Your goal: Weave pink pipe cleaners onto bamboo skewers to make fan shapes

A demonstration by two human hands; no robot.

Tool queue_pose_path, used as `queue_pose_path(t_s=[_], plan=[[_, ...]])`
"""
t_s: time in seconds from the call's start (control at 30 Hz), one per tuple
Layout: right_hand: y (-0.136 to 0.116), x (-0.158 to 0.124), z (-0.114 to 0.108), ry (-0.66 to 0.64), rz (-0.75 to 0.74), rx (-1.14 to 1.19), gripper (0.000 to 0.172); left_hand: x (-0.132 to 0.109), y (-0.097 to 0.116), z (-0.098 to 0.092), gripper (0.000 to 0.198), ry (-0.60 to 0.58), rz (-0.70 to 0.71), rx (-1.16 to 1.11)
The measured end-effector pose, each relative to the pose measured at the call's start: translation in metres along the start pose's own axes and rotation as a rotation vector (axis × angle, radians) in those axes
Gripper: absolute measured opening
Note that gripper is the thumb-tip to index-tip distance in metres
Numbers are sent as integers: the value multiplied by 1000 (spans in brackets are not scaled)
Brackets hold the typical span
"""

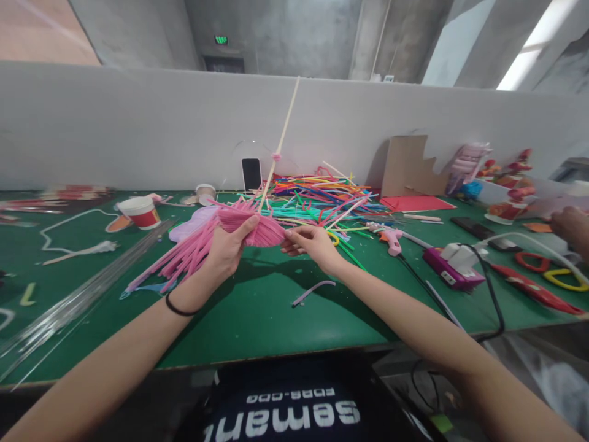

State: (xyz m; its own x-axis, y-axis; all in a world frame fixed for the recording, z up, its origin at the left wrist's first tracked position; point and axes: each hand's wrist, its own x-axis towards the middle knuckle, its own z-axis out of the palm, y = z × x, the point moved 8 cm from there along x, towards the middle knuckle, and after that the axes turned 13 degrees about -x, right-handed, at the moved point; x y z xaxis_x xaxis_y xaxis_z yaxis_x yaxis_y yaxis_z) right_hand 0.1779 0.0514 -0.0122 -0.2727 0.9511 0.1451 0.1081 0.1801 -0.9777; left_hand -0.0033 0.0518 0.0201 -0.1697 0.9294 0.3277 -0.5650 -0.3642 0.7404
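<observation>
My left hand (230, 247) is wrapped round a bundle of pink pipe cleaners (264, 231), its thumb lying on top. Loose pink ends fan out behind that hand toward the lower left. At the right end of the bundle, my right hand (313, 244) pinches its edge between thumb and fingers. A long pale stick (287, 120) rises behind the bundle, tilted to the right, with a small pink wrap partway up. Whether the stick is fixed to the bundle is hidden. A short lilac pipe cleaner (313, 293) lies on the green table (276, 325) below my hands.
Behind my hands is a heap of coloured pipe cleaners (322, 196) and a phone (251, 174). To the left stand a paper cup (139, 212) and clear thin rods (87, 301). On the right are a pink glue gun (392, 238), a purple power strip (453, 270) and another person's hand (572, 227).
</observation>
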Motion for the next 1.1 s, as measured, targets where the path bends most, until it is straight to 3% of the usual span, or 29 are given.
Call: queue_pose_path(t_s=[0.23, 0.5, 0.6, 0.77, 0.93, 1.1], plan=[[2, 2, -2, -3, -25, 12, 44, 0, -4, 2, 25, -38, -34, 13], [-9, -1, 1, -31, -120, 14, 38, 6, -26, -12, 21, 25, -249, -83], [-8, -1, 3, -48, -116, 18, 40, 6, -25, -11, 21, 29, -255, -83], [-3, 1, 3, -18, -66, 52, 43, 4, -18, -4, 25, -58, -187, -3], [-10, 0, 0, 11, -173, 30, 36, -4, -25, 6, 24, -182, -222, 63], [-9, 3, -2, 14, -201, -24, 25, -6, -26, 6, 25, -187, -229, 98]])
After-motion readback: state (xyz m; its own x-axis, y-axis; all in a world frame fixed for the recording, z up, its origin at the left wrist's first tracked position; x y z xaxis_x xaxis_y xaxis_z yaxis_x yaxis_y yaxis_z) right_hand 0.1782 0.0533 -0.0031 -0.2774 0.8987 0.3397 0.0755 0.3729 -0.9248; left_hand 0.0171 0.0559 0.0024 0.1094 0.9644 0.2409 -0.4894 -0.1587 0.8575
